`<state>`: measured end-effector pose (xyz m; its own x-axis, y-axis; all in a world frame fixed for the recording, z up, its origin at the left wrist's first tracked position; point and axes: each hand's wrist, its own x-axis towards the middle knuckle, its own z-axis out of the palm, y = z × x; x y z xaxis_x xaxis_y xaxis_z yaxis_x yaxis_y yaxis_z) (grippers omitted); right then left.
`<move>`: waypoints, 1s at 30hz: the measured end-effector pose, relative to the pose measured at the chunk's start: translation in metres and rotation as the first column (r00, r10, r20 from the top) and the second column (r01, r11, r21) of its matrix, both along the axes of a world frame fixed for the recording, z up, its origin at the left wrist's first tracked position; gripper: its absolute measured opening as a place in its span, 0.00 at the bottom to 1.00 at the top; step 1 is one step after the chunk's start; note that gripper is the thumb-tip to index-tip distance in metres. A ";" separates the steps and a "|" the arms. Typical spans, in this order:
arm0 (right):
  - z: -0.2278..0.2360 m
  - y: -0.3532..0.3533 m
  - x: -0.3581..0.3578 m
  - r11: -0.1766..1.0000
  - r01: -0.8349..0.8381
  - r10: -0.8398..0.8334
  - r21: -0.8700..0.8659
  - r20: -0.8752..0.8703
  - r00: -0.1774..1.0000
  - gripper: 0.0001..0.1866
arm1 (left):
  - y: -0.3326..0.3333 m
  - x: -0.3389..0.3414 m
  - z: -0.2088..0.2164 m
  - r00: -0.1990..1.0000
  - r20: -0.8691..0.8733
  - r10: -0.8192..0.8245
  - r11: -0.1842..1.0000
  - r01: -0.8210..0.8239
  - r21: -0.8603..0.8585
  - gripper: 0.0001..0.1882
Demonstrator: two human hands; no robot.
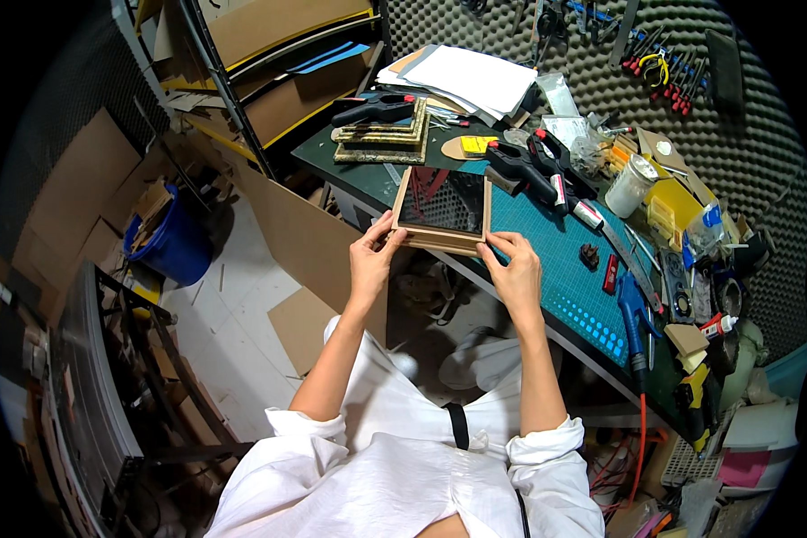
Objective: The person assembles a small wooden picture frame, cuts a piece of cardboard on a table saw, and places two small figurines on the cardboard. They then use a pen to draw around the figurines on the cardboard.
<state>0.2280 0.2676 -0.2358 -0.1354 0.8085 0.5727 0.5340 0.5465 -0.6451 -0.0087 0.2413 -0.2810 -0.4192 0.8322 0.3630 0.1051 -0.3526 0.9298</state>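
Note:
Between my two hands is a small light-wood picture frame, held tilted at the table's front edge. A dark glossy pane fills it and reflects the patterned foam wall. My left hand pinches the near left corner, thumb on the rim and fingers at the side. My right hand grips the near right corner in the same way. The underside of the frame is hidden. Just beyond it, large black spring clamps lie on the green cutting mat.
Ornate frame pieces are stacked at the table's far left, below paper sheets. A blue air blow gun with a red hose lies right, near a white jar and clutter. A blue bin stands on the floor at left.

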 end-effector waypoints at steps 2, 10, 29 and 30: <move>-0.001 0.000 0.001 1.000 0.003 -0.003 -0.001 0.010 1.000 0.13 | 0.000 0.001 -0.001 0.999 0.036 -0.012 1.000 0.012 -0.007 0.20; 0.000 -0.001 -0.001 1.000 0.015 -0.015 -0.013 0.018 1.000 0.14 | -0.003 0.001 0.004 1.000 -0.012 0.001 0.999 -0.002 -0.038 0.21; -0.009 0.003 0.002 1.000 -0.024 0.024 -0.005 -0.001 1.000 0.17 | -0.007 0.004 0.009 0.957 -0.275 0.097 0.990 -0.122 -0.074 0.27; -0.009 0.003 0.003 1.000 -0.027 0.027 -0.006 -0.005 1.000 0.17 | -0.007 0.006 0.009 0.959 -0.263 0.104 0.989 -0.126 -0.071 0.26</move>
